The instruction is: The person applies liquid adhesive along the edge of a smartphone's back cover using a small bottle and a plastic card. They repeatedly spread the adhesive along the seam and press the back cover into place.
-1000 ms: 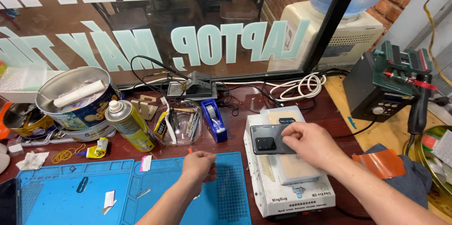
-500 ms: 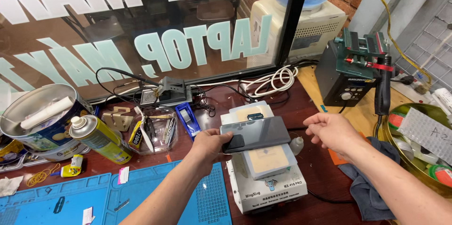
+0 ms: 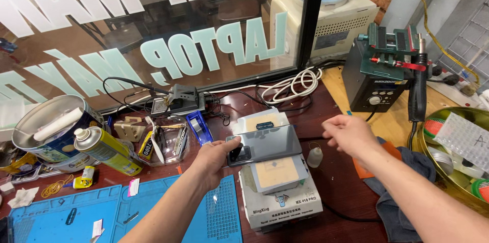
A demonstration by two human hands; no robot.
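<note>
My left hand (image 3: 216, 159) grips a dark smartphone (image 3: 265, 145) by its camera end, back side up, and holds it level just above a white heating machine (image 3: 280, 192) with a tan pad on top. My right hand (image 3: 351, 136) hovers empty to the right of the phone, fingers loosely apart, over the dark wooden bench. A small clear dropper bottle (image 3: 315, 156) stands between the machine and my right hand.
A blue work mat (image 3: 61, 217) lies at the front left. Behind it are a yellow spray can (image 3: 104, 150), a round tin (image 3: 48, 131), a clear tool dish (image 3: 163, 144) and a tape dispenser (image 3: 198, 127). A black hot-air station (image 3: 379, 77) stands far right, cloths (image 3: 407, 172) below it.
The phone lay on the machine under my right hand a second ago. My left hand has taken it and lifted it, and my right hand has let go and moved right.
</note>
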